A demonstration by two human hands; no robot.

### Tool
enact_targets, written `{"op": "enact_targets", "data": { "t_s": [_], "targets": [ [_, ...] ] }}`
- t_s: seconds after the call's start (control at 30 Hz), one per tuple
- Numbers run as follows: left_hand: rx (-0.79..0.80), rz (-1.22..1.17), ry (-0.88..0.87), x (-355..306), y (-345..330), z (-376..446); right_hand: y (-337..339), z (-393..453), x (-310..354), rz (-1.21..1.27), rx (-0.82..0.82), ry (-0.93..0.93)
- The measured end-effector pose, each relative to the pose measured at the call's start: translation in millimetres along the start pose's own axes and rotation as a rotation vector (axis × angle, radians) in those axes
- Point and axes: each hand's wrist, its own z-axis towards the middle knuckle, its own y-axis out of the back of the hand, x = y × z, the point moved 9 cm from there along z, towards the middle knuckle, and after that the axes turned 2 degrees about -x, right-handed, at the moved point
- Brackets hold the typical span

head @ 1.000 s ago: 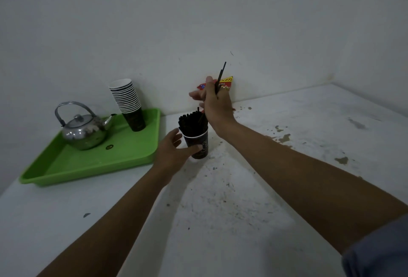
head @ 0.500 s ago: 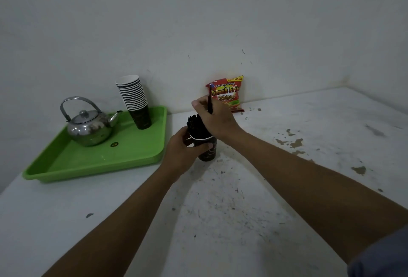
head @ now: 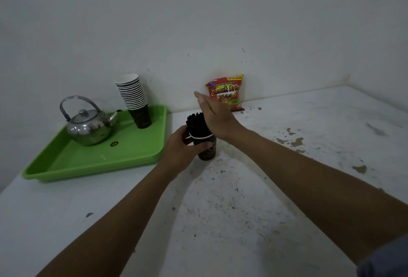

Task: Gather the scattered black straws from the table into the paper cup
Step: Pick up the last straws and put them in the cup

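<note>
A dark paper cup (head: pixel 208 149) with a white rim stands near the middle of the white table (head: pixel 254 199). A thick bundle of black straws (head: pixel 195 124) sticks up out of it. My left hand (head: pixel 183 148) is wrapped around the cup's left side. My right hand (head: pixel 215 115) hovers flat just above and to the right of the straw tops, fingers stretched out, with nothing in it. I see no loose straws on the table.
A green tray (head: pixel 99 162) at the left holds a steel kettle (head: pixel 88 125) and a stack of paper cups (head: pixel 133 100). A red snack bag (head: pixel 227 93) leans on the wall behind the cup. Walls close the back and right sides.
My right hand held one black straw above the cup, lowered it into the bundle and let go; it is flat and empty now. My left hand closed onto the cup.
</note>
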Motion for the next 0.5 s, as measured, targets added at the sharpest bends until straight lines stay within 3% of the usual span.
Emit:
{"op": "enact_targets", "data": {
  "t_s": [0.1, 0.2, 0.37, 0.5],
  "targets": [
    [0.007, -0.003, -0.013, -1, 0, -1, 3, -3, -4, 0.02, -0.044, -0.022],
    [0.015, -0.027, -0.015, -2, 0, -1, 18, -8, 8, -0.004, -0.168, 0.105],
    [0.047, -0.029, -0.027, -7, -2, -2, -7, -23, -6, -0.267, 0.114, 0.13],
    [0.069, -0.008, -0.045, -11, -1, -5, -10, -28, -6, -0.324, 0.174, 0.122]
  ]
}}
